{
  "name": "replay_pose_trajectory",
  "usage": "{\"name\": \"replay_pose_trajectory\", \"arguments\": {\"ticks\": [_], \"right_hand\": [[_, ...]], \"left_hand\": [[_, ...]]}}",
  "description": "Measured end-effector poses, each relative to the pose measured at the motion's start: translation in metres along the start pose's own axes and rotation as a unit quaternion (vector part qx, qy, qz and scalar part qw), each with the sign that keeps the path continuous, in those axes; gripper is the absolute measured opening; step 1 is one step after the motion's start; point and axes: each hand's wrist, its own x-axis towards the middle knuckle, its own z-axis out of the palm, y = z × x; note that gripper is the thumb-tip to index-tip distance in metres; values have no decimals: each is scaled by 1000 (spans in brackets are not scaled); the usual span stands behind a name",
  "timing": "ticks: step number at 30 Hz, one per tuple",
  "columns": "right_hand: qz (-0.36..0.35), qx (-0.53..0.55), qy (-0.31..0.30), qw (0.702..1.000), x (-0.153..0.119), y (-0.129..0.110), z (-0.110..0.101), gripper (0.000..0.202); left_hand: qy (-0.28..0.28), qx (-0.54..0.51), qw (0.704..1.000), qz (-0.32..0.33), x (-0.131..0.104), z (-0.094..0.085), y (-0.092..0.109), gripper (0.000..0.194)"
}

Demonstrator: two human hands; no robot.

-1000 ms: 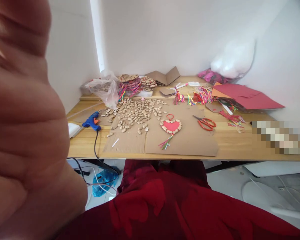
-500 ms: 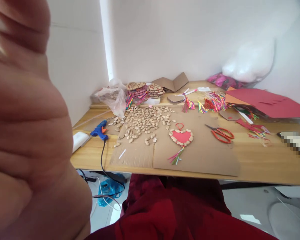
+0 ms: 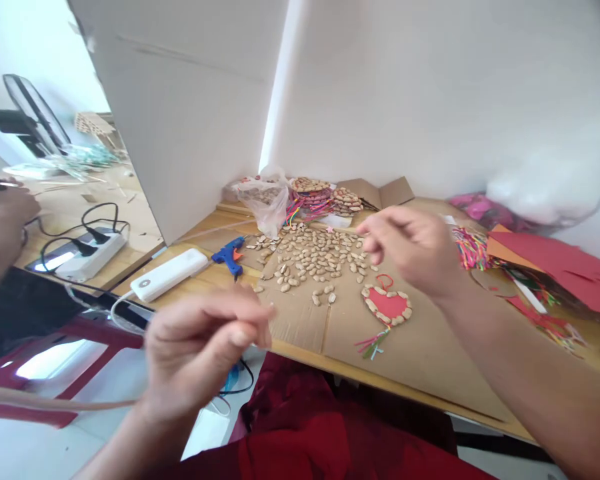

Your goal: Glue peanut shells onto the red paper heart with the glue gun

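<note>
My left hand [image 3: 200, 343] is raised before the table's front edge, below the blue glue gun [image 3: 229, 256]. Its fingers are loosely bent, with the thumb beside them and nothing visible in them; motion smears it slightly. Above the right side of the cardboard sheet [image 3: 430, 373] hovers my right hand [image 3: 413, 250], its fingers half curled and apart, with no object seen in it. Just beneath lies a red heart [image 3: 390, 305] edged with peanuts, with a red loop on top and a coloured tassel [image 3: 373, 343] below. Left of that hand, loose peanuts [image 3: 315, 253] spread over the cardboard.
A white power bank-like box [image 3: 170, 273] lies at left by a wall panel. Peanut-covered pieces [image 3: 310, 187] and a plastic bag [image 3: 270, 200] are at the back. Red sheets [image 3: 565, 267] lie right. Beyond the panel are a power strip [image 3: 93, 253] and another person's hand [image 3: 10, 207].
The large hand close to the camera at left has gone from there. Both my hands now show over the table area. The view has turned left, bringing in the neighbouring table and person.
</note>
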Motion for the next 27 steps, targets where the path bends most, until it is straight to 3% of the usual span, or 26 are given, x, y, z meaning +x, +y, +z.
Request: {"name": "replay_pose_trajectory", "arguments": {"ticks": [2, 6, 8, 11, 13, 18, 21, 24, 27], "right_hand": [[12, -50, -72, 996, 19, 18, 38, 23], [-16, -96, -202, 975, 49, 48, 128, 13], [3, -176, -266, 948, 61, 55, 168, 15], [17, -227, -264, 937, 75, 60, 215, 19], [19, -254, -266, 930, 81, 63, 237, 27], [19, -286, -269, 919, 78, 68, 271, 49], [26, -276, -259, 925, 73, 70, 278, 43], [40, -254, -217, 942, 73, 70, 272, 24], [50, -217, -162, 961, 74, 64, 249, 21]], "left_hand": [[-74, 0, 993, -91, -19, -1, -12, 10], [-115, -8, 966, -231, -53, -17, -41, 25], [-135, -19, 949, -285, -66, -25, -52, 35], [-171, -57, 917, -357, -83, -37, -67, 45], [-178, -36, 911, -371, -92, -44, -77, 47], [-169, 23, 918, -358, -102, -56, -97, 46], [-176, 49, 925, -333, -99, -59, -100, 43], [-226, 48, 922, -310, -90, -62, -91, 42], [-313, -5, 899, -308, -75, -67, -70, 43]]}}
